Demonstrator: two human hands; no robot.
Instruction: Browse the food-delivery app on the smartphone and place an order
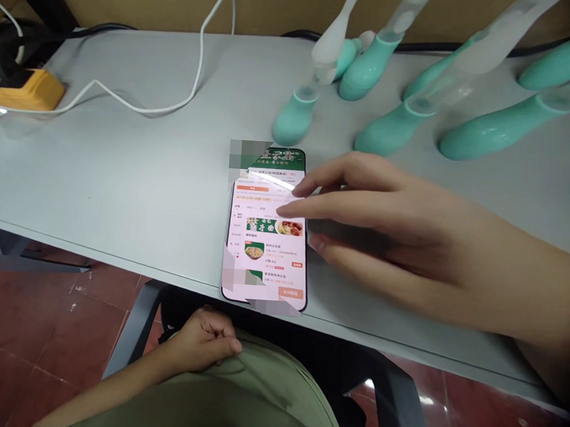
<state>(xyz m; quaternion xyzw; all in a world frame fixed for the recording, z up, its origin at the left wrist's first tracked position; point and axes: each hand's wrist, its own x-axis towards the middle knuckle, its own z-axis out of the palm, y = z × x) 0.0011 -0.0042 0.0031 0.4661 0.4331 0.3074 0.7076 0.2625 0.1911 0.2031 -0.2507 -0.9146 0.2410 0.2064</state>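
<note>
A smartphone (264, 238) lies flat near the table's front edge, its lit screen showing a food-ordering page with dish pictures; parts of it are blurred out. My right hand (400, 227) reaches in from the right with its fingers stretched and apart, the fingertips over or on the phone's right side. Whether they touch the glass, I cannot tell. Below the table edge, my left hand (210, 338) rests in my lap against green clothing, fingers curled in, with nothing seen in it.
Several teal bulbs (293, 120) with clear necks and white tips stand or lean behind the phone and to the right. A white cable (141, 109) runs from a yellow power strip (41, 89) at left across the grey table (122, 184). Chair armrests (136, 327) flank me.
</note>
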